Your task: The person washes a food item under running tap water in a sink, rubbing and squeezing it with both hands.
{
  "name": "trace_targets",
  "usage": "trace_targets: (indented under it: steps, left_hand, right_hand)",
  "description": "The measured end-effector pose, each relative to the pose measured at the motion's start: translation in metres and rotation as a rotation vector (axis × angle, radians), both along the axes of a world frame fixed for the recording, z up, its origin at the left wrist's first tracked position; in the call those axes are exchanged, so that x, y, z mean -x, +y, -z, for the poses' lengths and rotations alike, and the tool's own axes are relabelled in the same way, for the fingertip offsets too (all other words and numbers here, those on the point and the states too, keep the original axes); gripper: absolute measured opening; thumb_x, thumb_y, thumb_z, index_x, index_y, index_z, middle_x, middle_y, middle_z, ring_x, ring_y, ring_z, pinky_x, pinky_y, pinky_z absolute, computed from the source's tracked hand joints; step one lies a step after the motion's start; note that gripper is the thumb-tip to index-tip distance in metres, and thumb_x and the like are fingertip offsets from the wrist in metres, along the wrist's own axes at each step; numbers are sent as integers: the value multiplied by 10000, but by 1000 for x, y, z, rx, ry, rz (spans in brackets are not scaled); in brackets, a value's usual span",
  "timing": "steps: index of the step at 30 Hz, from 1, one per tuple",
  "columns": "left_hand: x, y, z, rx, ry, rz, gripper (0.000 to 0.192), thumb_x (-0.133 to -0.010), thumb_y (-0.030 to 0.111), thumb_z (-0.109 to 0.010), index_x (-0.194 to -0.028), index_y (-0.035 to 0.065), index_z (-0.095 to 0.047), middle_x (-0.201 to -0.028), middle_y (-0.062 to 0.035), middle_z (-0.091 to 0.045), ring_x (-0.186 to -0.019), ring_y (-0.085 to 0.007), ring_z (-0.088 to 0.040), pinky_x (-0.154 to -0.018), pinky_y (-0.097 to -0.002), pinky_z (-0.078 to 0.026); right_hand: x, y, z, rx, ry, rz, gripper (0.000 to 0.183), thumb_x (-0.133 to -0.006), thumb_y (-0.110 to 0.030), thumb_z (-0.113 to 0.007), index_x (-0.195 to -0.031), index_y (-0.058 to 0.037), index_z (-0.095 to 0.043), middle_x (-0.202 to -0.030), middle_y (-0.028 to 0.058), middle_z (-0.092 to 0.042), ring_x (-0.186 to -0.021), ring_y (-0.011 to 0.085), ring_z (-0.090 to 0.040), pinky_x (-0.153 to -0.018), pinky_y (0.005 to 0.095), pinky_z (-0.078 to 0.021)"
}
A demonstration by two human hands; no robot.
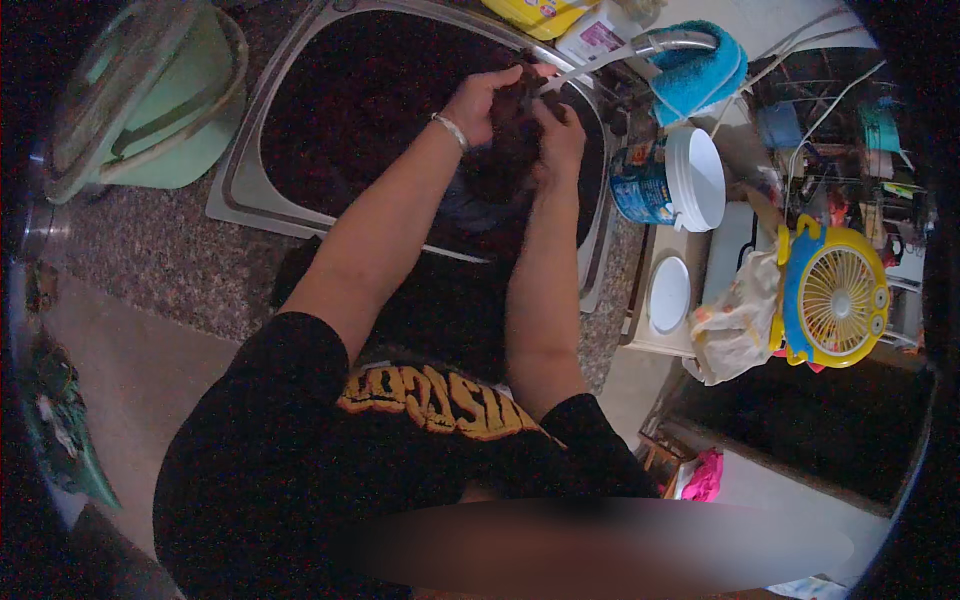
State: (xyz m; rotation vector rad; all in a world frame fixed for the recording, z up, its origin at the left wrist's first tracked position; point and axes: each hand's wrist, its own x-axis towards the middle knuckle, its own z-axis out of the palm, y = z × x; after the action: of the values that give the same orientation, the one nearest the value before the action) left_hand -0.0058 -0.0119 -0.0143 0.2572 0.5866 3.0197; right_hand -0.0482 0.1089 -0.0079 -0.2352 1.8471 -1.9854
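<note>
Both hands are over a steel sink (247, 142) whose inside is very dark. My left hand (476, 105), with a pale bracelet (450, 131) at the wrist, grips one side of a dark, blurred bundle that looks like wet cloth (514, 112). On the bundle's other side, my right hand (559, 139) has its fingers bent around the edge. A stream of water (581, 71) runs from the metal faucet (675, 39) onto the bundle between the hands. Around the faucet is wrapped a blue towel (701, 71). What lies deeper in the sink is too dark to tell.
Green plastic basins (180, 127) stand on the speckled stone counter (172, 270) at left. Behind the sink are a yellow package (540, 15) and a white bottle (596, 34). To the right are a white-rimmed bucket (694, 180), a round white lid (669, 295) and a yellow-blue fan (836, 300).
</note>
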Motion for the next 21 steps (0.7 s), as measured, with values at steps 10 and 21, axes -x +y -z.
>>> trace_targets:
  steps: [10, 21]
  left_hand:
    - [8, 0, 18, -38, -536, -292, 484, -753, 500, -508, -979, 73, -524, -786, -67, -535, -778, -208, -553, -684, -395, -452]
    - [8, 15, 4, 432, -634, -315, 448, -834, 480, -379, -730, 83, -559, -645, -44, -532, -599, -157, -515, -569, -306, -422]
  right_hand:
    - [-8, -20, 7, 242, 472, 281, 95, -742, -18, -542, -835, -30, -554, -825, 59, -554, -690, 167, -537, -648, 281, -450]
    - [8, -20, 25, -274, 532, 390, 334, -757, -269, -569, -626, 38, -550, -561, 57, -540, -507, 121, -454, -480, 293, -368]
